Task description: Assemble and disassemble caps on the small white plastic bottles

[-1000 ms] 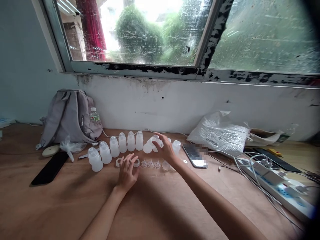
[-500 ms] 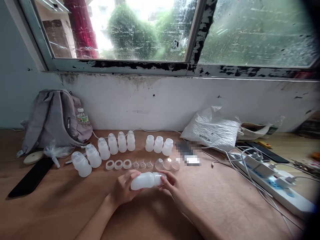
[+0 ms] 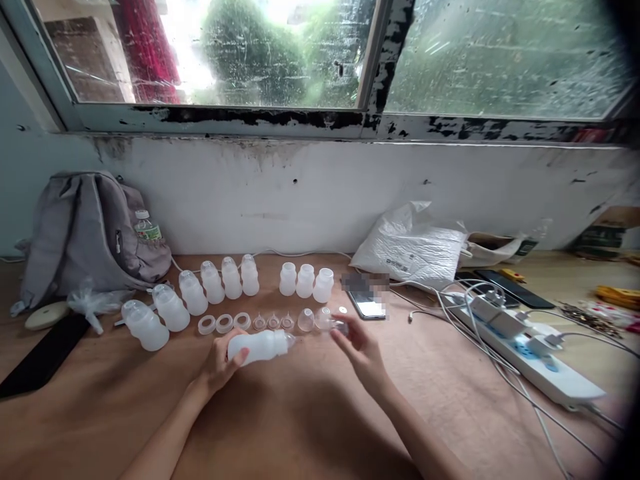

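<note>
My left hand [image 3: 220,363] is wrapped around a frosted white baby bottle [image 3: 257,347], which lies almost level above the table. Its clear teat [image 3: 291,339] is bare and points right. My right hand [image 3: 356,347] is to the right of the bottle, thumb and fingers closed about a clear dome cap [image 3: 341,327] at the end of the parts row. Two more clear dome caps [image 3: 306,321] stand left of it. Farther along are several clear teats [image 3: 273,321] and white rings [image 3: 225,323]. Behind them are three topless bottles [image 3: 305,281].
Several capped bottles [image 3: 193,293] curve along the left. A grey backpack [image 3: 95,233] and black phone [image 3: 43,357] lie beyond them. At right are another phone [image 3: 367,303], a silvery plastic bag [image 3: 413,247], and a white power strip [image 3: 565,380] with loose cables.
My right hand has left the bottle's top and moved right to the dome cap. My left hand still holds the bottle, now farther left. The view has shifted slightly.
</note>
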`<state>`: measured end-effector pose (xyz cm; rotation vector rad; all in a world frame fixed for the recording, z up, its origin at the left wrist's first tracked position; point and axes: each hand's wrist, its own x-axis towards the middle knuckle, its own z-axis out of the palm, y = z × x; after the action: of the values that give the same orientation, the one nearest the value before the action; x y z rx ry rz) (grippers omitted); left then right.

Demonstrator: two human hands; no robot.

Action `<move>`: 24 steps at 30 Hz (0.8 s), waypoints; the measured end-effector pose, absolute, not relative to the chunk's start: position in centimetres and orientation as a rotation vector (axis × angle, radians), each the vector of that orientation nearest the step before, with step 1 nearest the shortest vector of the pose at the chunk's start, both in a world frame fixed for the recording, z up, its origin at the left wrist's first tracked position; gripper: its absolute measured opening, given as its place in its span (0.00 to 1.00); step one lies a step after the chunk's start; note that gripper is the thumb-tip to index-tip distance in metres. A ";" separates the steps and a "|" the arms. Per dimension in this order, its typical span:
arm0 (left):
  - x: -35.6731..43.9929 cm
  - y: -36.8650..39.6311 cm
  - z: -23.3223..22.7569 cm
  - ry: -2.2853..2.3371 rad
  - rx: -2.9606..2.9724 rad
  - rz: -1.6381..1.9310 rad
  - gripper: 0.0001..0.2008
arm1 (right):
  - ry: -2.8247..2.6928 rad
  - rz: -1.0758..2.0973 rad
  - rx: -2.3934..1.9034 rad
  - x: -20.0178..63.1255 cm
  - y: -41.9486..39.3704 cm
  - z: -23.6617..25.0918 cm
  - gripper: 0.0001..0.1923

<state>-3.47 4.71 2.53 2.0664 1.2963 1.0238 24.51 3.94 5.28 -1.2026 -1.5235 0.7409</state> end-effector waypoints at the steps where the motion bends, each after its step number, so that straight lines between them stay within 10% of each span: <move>1: -3.8 4.9 2.6 1.331 2.048 1.051 0.16 | -1.509 0.628 -1.287 25.2 4.4 5.3 0.17; 24: -3.2 4.2 2.2 1.548 2.232 1.337 0.15 | -1.706 0.173 -1.904 27.8 6.1 3.2 0.29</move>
<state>-3.16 4.17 2.24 2.2324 1.5478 1.3373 27.75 6.13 3.22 -1.9037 -1.7058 0.1734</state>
